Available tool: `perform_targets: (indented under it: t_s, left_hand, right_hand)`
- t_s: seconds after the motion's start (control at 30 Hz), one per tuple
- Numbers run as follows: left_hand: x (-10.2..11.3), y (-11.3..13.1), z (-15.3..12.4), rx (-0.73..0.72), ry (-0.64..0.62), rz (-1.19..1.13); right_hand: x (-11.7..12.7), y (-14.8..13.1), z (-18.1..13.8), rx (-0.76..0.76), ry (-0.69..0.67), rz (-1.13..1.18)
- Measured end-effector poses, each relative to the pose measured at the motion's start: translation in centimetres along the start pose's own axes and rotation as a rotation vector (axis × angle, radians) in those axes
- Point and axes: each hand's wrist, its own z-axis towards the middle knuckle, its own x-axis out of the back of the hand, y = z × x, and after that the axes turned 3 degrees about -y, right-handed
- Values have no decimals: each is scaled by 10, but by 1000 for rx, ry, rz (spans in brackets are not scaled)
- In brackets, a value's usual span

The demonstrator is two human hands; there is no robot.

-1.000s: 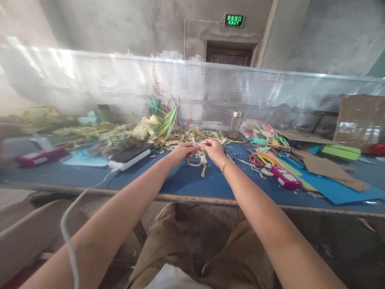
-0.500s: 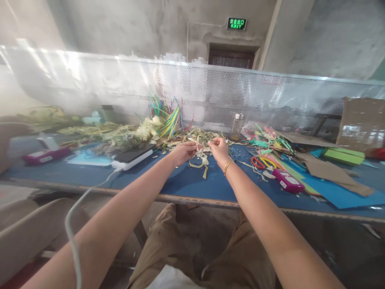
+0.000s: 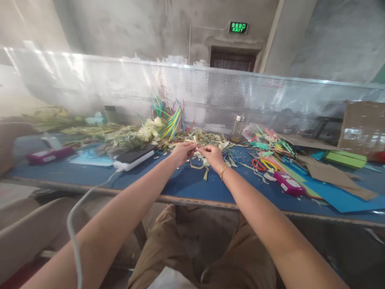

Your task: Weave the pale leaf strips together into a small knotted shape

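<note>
My left hand (image 3: 185, 151) is closed in a pinch above the blue table. Close against its fingertips, my right hand (image 3: 214, 156) pinches too, wearing a gold bracelet at the wrist. Something small and pale shows between the fingertips, too small to name. Behind both hands spreads a pile of pale green and cream strips (image 3: 207, 137). A few loose cream strips (image 3: 206, 173) lie on the table just below the hands.
Left of my hands lies a black phone (image 3: 135, 153) on a white power bank (image 3: 134, 161) with a cable. Right are red-and-yellow-handled scissors (image 3: 267, 163), a purple box (image 3: 288, 184) and blue sheets (image 3: 339, 196). Behind stand a glass bottle (image 3: 238, 129) and perforated metal panel (image 3: 222, 88). Another person's arm (image 3: 13, 138) is far left.
My right hand has moved left and slightly down, so its fingertips now meet those of my left hand. The left hand stays nearly in place. The view has shifted slightly.
</note>
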Motion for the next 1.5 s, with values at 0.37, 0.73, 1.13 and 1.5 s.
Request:
perform_targets:
  t_s: [0.37,0.73,1.13,1.5]
  left_hand:
    - [1,3,0,-22,104,0]
    - [-1,2,0,-5,-48,64]
    - [-2,2,-1,-43,-26,171]
    - [-4,6,-4,-100,100,323]
  right_hand:
    - [3,-8,-3,32,-290,27]
    - [14,0,5,71,45,-188]
    - [12,-5,3,82,-6,-237]
    - [15,-7,5,73,-58,-364]
